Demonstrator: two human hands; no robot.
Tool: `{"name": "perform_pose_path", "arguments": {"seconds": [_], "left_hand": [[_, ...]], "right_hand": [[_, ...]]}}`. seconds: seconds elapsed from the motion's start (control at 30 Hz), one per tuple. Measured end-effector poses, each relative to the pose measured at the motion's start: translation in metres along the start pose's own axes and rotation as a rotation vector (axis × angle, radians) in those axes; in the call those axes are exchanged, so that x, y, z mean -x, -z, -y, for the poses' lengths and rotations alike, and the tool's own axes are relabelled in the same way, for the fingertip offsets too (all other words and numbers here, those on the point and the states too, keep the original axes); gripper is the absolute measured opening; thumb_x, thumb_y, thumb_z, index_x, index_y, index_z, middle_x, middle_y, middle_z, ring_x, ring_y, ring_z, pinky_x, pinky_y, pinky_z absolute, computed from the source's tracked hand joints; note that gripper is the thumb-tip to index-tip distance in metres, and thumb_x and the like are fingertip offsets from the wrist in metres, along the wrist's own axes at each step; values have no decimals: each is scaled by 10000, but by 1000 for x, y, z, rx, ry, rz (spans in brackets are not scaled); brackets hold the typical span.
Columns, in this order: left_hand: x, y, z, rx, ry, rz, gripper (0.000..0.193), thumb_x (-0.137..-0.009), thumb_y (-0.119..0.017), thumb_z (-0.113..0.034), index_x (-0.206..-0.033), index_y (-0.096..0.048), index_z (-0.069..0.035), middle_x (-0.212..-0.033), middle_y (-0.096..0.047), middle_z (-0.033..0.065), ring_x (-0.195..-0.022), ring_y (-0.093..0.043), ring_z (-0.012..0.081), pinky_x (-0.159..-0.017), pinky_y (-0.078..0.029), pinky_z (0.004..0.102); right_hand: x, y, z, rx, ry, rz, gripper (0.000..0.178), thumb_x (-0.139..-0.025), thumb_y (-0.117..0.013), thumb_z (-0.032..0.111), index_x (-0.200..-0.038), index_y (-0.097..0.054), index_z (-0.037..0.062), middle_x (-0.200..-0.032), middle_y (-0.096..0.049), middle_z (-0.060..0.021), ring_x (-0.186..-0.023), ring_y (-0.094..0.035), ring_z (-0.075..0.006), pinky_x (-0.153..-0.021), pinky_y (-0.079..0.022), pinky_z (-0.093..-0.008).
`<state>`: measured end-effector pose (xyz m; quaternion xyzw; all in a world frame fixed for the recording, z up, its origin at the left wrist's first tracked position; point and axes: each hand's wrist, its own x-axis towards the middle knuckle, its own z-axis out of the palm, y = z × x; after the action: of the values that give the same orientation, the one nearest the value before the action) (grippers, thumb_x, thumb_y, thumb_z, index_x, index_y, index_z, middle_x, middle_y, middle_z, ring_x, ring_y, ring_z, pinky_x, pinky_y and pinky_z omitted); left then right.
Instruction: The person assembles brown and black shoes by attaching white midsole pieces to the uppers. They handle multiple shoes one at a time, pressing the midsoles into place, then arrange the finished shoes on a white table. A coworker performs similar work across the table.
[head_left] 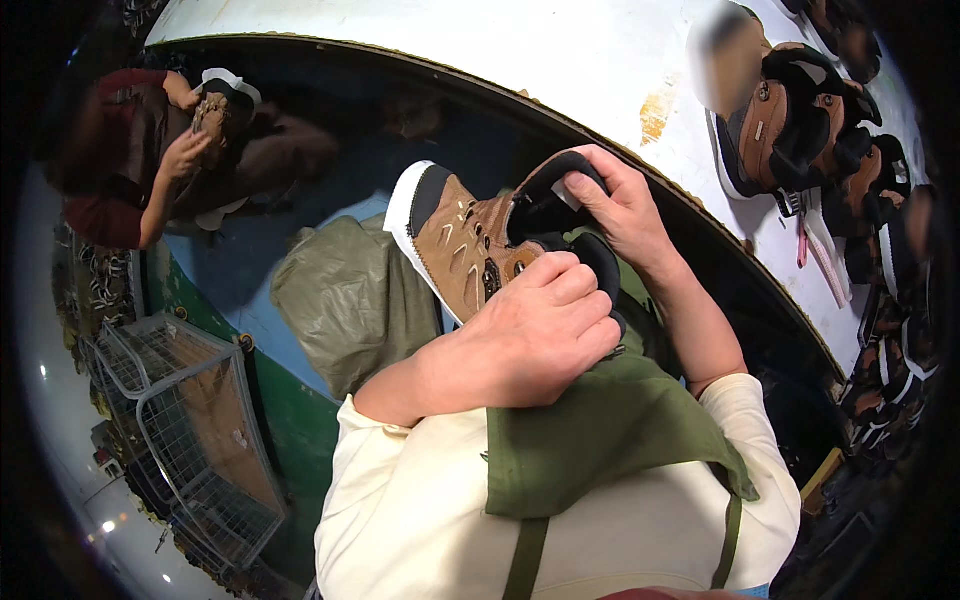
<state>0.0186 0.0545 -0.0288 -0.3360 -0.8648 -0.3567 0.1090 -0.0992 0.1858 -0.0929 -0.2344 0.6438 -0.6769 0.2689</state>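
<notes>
A brown sneaker point(462, 240) with a black toe cap and white sole is held above my lap, its toe pointing to the far left. My right hand point(625, 210) grips the black padded part at the far side of its opening, thumb pressed on the inner face. Closed at the near side of the opening, my left hand point(545, 325) is curled over the collar. Its fingertips are hidden, so I cannot see whether anything small is pinched there. Below the shoe, a green apron point(600, 430) covers my front.
Past the shoe runs a white worktable point(450, 30) with a curved, worn edge. Several brown and black shoes point(770, 130) are crowded at its right. A grey-green bag point(350, 300) lies left of the shoe, near a wire cart point(195, 430). At far left a co-worker point(130, 150) handles another shoe.
</notes>
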Motion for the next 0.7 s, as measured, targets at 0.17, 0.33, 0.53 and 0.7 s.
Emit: {"name": "perform_pose_path", "arguments": {"seconds": [0.17, 0.33, 0.53, 0.7], "left_hand": [[-1, -3, -1, 59, -20, -3, 128, -595, -602, -68, -667, -497, -50, -685, -463, 63, -726, -469, 236, -782, -419, 360], [-4, -6, -1, 81, -21, -32, 138, -618, -619, -64, -650, -485, -54, -663, -448, 64, -711, -468, 240, -783, -425, 360], [5, -1, 1, 39, 14, 6, 258, -605, -755, -130, -724, -536, -61, -743, -514, 62, -787, -534, 246, -903, -439, 415], [5, 3, 2, 79, 29, 27, 275, -638, -771, -144, -783, -555, -53, -753, -508, 75, -790, -535, 262, -899, -429, 442]], "right_hand": [[2, 7, 0, -67, -72, -40, 220, -967, -577, 212, -1054, -619, 15, -819, -536, 57, -734, -455, -28, -652, -384, -182], [-1, 9, 4, -141, -157, -63, 211, -946, -598, 199, -1018, -629, 3, -775, -529, 73, -707, -442, -13, -634, -373, -175], [-6, 11, 1, -98, -191, -43, 251, -929, -620, 229, -987, -652, -14, -834, -599, 51, -752, -481, -14, -660, -411, -194], [-7, 12, -6, -108, -206, -49, 217, -931, -629, 204, -1042, -644, 19, -844, -601, 66, -746, -493, 4, -667, -413, -163]]}}
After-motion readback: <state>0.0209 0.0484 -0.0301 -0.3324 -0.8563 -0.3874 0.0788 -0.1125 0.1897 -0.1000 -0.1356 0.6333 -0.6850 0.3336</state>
